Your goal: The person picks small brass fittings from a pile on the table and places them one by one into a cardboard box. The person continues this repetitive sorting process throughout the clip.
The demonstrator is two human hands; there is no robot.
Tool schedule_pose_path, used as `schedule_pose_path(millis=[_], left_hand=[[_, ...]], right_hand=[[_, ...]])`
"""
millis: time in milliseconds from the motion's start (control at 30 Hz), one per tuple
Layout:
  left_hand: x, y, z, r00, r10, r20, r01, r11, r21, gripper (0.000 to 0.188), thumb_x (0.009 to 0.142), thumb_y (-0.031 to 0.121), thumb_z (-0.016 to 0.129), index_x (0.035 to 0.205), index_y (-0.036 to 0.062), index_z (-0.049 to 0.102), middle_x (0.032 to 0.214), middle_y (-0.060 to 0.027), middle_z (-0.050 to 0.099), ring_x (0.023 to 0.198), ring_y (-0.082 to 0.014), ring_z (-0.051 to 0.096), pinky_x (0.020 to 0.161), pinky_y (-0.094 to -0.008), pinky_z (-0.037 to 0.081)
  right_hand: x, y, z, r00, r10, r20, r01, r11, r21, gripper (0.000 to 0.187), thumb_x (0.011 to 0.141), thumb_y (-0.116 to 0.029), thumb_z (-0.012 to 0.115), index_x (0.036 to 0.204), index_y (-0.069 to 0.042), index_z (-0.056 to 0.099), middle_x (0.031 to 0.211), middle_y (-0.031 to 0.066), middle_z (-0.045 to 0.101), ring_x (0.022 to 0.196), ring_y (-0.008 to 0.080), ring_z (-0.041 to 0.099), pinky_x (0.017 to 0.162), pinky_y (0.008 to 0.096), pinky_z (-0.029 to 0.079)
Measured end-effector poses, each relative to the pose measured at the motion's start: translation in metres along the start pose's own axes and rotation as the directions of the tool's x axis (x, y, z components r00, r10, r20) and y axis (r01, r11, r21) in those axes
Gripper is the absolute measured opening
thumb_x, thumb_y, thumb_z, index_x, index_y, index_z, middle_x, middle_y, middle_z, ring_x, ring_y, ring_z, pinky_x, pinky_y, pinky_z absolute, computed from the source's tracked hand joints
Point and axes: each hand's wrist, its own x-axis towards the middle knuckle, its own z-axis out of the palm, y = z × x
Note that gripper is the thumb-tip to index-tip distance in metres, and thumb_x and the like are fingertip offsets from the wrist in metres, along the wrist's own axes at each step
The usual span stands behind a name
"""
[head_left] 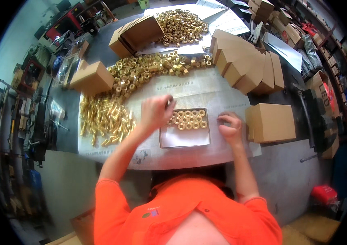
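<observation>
A shallow cardboard box (185, 141) with a white bottom sits in front of me. Several rows of brass nuts (187, 119) stand in its far part, holes facing up. Over the box's far left corner, my left hand (155, 111) is slightly blurred, its fingers curled together; whatever they hold is hidden. Just right of the box, my right hand (231, 124) hovers near the paper with fingers bent in toward the thumb. I cannot make out anything in it.
Loose brass nuts (134, 73) spread behind the box, with slim brass fittings (105, 118) piled at left. Another nut heap (181, 26) lies farther back beside an open carton (143, 32). Closed cartons (277, 122) and a fanned row of cartons (243, 61) stand at right.
</observation>
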Motion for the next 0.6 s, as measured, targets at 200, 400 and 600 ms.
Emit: schedule_pose_path(millis=[200, 400, 600], left_hand=[[0.081, -0.072, 0.045, 0.988, -0.117, -0.101, 0.134, 0.975, 0.177, 0.016, 0.086, 0.021, 0.061, 0.082, 0.007, 0.066, 0.072, -0.013, 0.068, 0.069, -0.0301, 0.068, 0.061, -0.0426, 0.053], [0.111, -0.082, 0.082, 0.968, -0.226, -0.104, 0.243, 0.95, 0.195, 0.017, 0.088, 0.022, 0.057, 0.09, 0.0076, 0.065, 0.079, -0.0155, 0.069, 0.074, -0.0339, 0.068, 0.064, -0.0447, 0.054], [0.101, -0.087, 0.079, 0.969, -0.244, -0.023, 0.244, 0.97, -0.004, 0.019, 0.083, 0.026, 0.063, 0.09, 0.0085, 0.067, 0.08, -0.0152, 0.069, 0.077, -0.0332, 0.068, 0.069, -0.045, 0.054]], right_hand=[[0.003, -0.001, 0.002, 0.999, -0.046, 0.008, 0.046, 0.999, -0.002, 0.021, 0.06, -0.005, 0.059, 0.079, -0.001, 0.067, 0.088, 0.0123, 0.066, 0.085, 0.03, 0.062, 0.076, 0.0332, 0.049], [0.001, -0.002, -0.002, 0.999, -0.039, 0.034, 0.038, 0.999, 0.031, 0.021, 0.06, -0.006, 0.059, 0.079, 0.0, 0.066, 0.089, 0.0125, 0.065, 0.083, 0.0296, 0.062, 0.075, 0.0335, 0.049], [0.0, -0.004, 0.0, 1.0, 0.011, 0.025, -0.012, 1.0, 0.028, 0.021, 0.06, -0.006, 0.058, 0.079, 0.001, 0.065, 0.088, 0.0131, 0.065, 0.084, 0.0298, 0.062, 0.076, 0.0329, 0.049]])
